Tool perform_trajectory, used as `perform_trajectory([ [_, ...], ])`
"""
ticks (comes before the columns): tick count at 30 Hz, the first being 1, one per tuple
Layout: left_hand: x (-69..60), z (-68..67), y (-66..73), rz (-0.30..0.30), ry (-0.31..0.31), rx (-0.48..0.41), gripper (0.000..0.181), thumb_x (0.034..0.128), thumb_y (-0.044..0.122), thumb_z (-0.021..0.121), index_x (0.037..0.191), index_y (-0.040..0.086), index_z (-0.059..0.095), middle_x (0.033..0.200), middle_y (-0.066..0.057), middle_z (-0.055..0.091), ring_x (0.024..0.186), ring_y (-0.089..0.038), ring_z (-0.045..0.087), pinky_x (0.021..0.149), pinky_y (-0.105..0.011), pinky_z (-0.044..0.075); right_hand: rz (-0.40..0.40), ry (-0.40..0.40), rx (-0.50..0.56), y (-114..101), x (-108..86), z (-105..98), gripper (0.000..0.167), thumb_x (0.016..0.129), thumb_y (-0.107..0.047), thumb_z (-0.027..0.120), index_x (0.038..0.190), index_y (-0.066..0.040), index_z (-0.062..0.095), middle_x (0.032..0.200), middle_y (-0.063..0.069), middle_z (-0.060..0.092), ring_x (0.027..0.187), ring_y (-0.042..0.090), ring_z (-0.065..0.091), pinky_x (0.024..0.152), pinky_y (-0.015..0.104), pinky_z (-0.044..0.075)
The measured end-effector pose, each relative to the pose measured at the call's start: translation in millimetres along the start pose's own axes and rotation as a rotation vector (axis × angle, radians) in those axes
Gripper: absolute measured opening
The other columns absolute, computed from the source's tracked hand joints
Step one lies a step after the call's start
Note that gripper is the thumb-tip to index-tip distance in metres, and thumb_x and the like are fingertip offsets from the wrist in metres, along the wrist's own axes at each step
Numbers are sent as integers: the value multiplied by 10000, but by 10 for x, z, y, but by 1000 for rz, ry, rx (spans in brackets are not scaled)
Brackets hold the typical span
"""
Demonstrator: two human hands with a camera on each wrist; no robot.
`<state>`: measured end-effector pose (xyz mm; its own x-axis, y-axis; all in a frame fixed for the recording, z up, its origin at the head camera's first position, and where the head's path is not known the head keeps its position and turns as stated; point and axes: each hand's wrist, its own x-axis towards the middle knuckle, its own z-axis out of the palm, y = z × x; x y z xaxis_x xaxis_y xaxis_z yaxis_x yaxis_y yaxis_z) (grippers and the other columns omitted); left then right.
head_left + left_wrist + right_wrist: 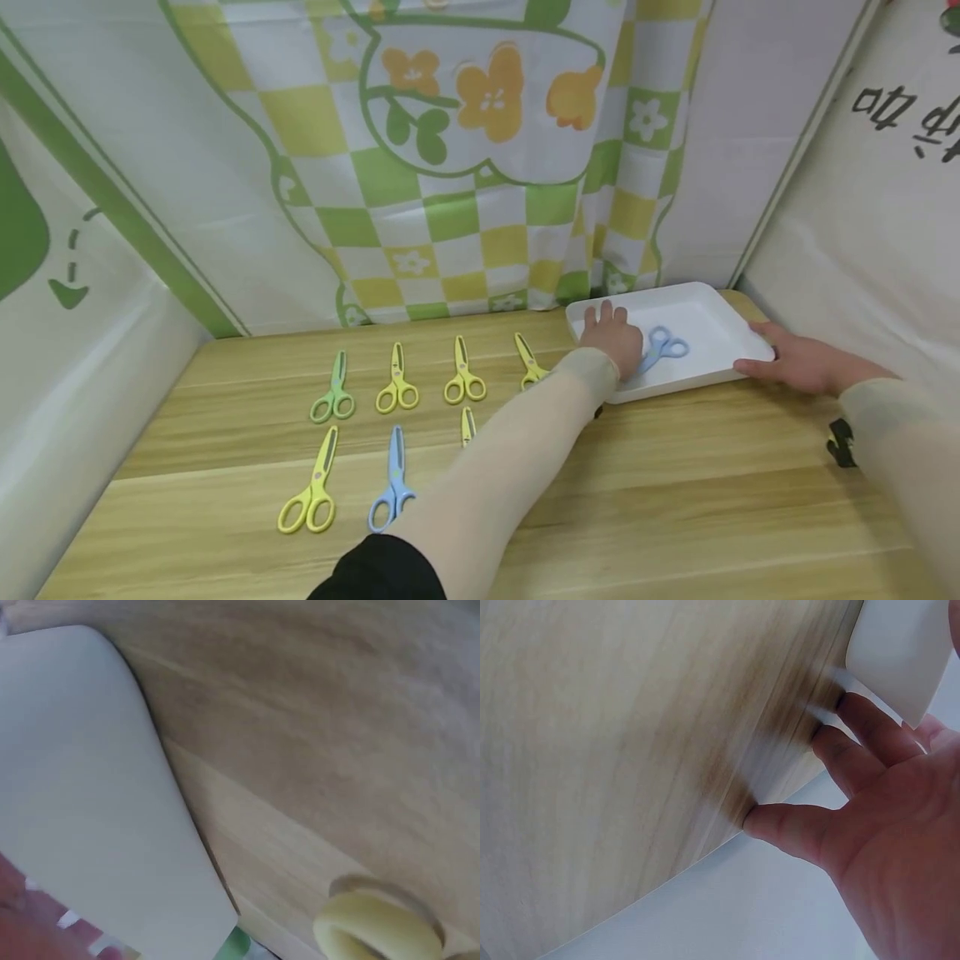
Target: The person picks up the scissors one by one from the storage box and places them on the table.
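In the head view, my left hand (615, 340) reaches over the left part of a white tray (716, 317). Light-blue scissors (658, 346) slant there, handles pointing away, blades running under the hand; thumb and index finger seem to pinch them, though the grip is hidden. Other fingers fan out. At the tray's right end, my right hand (802, 362) grips the near corner, thumb at the front rim. The right wrist view shows that hand's (877, 795) other fingers spread against the tabletop. From the left wrist, the tray's outer wall (105, 787) covers part of the left hand (37, 922).
Scissors lie in two rows on the wooden table (675, 500): green ones (333, 392), blue ones (395, 479) and several yellow ones (395, 379), some partly behind the left forearm. A checked curtain (450, 217) hangs at the back; a white wall panel (885, 250) stands right.
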<state>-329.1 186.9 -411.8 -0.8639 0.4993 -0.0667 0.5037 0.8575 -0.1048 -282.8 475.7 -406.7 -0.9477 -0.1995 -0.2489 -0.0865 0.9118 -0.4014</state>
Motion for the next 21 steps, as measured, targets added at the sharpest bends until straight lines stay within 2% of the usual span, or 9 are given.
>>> perform_trajectory([
  [4,91,61,-1,-15,121,-37,311,1059,286,439,931,322,721,1375,42,440,1384,-228,229,1103,-469,181,0,-2,2,-18,6,11,1016,966,-572,559,1541,86,40,1460,473,185,1284,659,252,981,731,268],
  [7,111,61,23,-1,176,-49,316,1052,274,454,920,340,733,1431,64,408,1387,-216,217,1064,-439,211,0,3,-6,-23,-1,8,1016,967,-569,558,1539,90,38,1445,482,198,1268,666,269,971,735,276],
  [10,78,12,49,37,222,-59,265,1030,291,502,954,362,747,1522,69,345,1419,-222,184,1034,-420,229,5,4,-11,-15,-6,6,1015,968,-572,555,1540,87,37,1446,479,203,1268,664,275,971,735,280],
  [14,-16,-97,59,129,314,-73,191,1009,368,567,993,390,756,1563,52,317,1431,-215,189,1023,-407,247,12,3,-8,-8,-3,9,1017,971,-575,547,1538,91,29,1449,477,200,1273,664,267,976,737,279],
  [19,-147,-254,41,294,421,-89,197,1011,410,572,1067,397,759,1584,11,287,1427,-213,214,1023,-398,267,6,-4,4,3,9,5,1013,978,-559,548,1529,110,24,1434,488,209,1260,664,286,965,731,298],
  [21,-206,-330,28,358,445,-92,211,1018,407,560,1094,391,757,1587,0,277,1428,-217,214,1026,-388,269,0,-5,6,10,18,5,1007,981,-554,547,1528,112,27,1432,490,212,1254,661,301,958,725,312],
])
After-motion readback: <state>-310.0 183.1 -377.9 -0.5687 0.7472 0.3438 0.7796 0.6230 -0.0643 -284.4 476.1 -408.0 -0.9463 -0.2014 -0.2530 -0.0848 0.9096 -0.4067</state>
